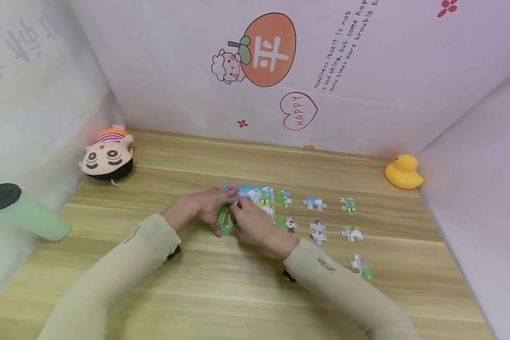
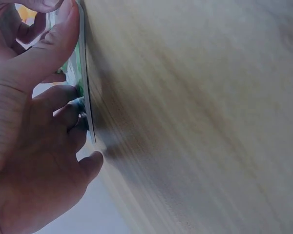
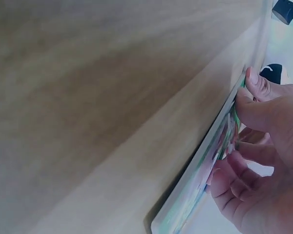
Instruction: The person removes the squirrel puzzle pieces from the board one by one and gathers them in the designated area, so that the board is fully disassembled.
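Note:
A jigsaw puzzle board (image 1: pixel 267 194) with a colourful outdoor picture lies on the wooden table, partly covered by both hands. My left hand (image 1: pixel 212 204) rests on its left end, the thumb at the near left corner. From the right, my right hand (image 1: pixel 255 222) reaches over the board with curled fingers. The right wrist view shows those fingers pinching a jigsaw piece (image 3: pixel 233 127) tilted up at the board's surface; its picture is mostly hidden. Loose jigsaw pieces (image 1: pixel 315 203) lie to the right of the board, the nearest ones close beside it.
A yellow rubber duck (image 1: pixel 403 172) sits at the far right corner. At the back left lies a plush doll (image 1: pixel 108 156), and a green bottle (image 1: pixel 34 215) with a dark lid stands by the left edge. Printed fabric walls (image 1: pixel 174 80) enclose the table.

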Available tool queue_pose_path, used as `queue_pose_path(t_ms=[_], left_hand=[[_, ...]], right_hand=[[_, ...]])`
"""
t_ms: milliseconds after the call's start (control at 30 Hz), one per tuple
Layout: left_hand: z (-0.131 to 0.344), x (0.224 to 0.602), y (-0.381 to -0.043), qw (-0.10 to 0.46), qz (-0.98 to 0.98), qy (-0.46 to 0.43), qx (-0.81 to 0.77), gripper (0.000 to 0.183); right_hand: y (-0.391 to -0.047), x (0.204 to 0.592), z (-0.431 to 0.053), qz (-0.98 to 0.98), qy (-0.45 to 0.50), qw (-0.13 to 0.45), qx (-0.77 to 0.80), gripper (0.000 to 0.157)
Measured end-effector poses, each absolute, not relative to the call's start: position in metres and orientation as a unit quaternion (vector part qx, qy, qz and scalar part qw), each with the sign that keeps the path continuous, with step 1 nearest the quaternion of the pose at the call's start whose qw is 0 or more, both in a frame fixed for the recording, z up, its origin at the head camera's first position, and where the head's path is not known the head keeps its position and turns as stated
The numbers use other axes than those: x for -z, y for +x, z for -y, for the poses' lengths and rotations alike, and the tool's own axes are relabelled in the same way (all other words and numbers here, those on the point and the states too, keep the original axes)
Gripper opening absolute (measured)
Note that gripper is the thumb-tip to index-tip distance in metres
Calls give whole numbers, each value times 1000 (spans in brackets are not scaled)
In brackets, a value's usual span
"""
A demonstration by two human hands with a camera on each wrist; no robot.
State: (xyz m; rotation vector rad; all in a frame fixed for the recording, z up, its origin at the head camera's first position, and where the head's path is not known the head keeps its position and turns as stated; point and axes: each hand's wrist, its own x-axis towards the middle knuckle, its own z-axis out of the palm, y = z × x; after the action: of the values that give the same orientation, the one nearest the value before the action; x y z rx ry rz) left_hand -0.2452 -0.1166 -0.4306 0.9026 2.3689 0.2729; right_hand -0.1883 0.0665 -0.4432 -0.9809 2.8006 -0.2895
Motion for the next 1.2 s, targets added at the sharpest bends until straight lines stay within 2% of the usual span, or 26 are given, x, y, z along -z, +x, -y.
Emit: queue_pose_path(t_ms=[167,200,267,400,467,667,933,1067,1200], left_hand=[[116,430,-245,291,-889,340,-96,129],[116,430,-245,291,-889,340,-97,129],[116,430,-245,291,-889,341,-99,129],[115,431,-244,292,-887,342,-104,129],[115,432,-244,291,-887,343,-105,128],[115,432,-244,283,-890,341,-106,125],[115,431,-244,282,-893,338,-90,126],[115,431,-245,282,-893,341,-79,126],[113,431,-245,278,-893,346,-72,127]], right_hand=[[-186,444,-69,-930,-330,83,141,64],[-186,444,-69,-928,-331,83,150,66],[-183,442,-70,-923,-337,80,167,57],[-179,439,-70,-918,-342,67,191,23],[-178,437,-71,-916,-341,62,200,17],[-182,426,-87,-910,-334,44,242,19],[-179,420,-143,-906,-300,46,295,15],[-169,420,-169,-915,-272,59,293,19],[-157,423,-189,-915,-261,90,295,16]])
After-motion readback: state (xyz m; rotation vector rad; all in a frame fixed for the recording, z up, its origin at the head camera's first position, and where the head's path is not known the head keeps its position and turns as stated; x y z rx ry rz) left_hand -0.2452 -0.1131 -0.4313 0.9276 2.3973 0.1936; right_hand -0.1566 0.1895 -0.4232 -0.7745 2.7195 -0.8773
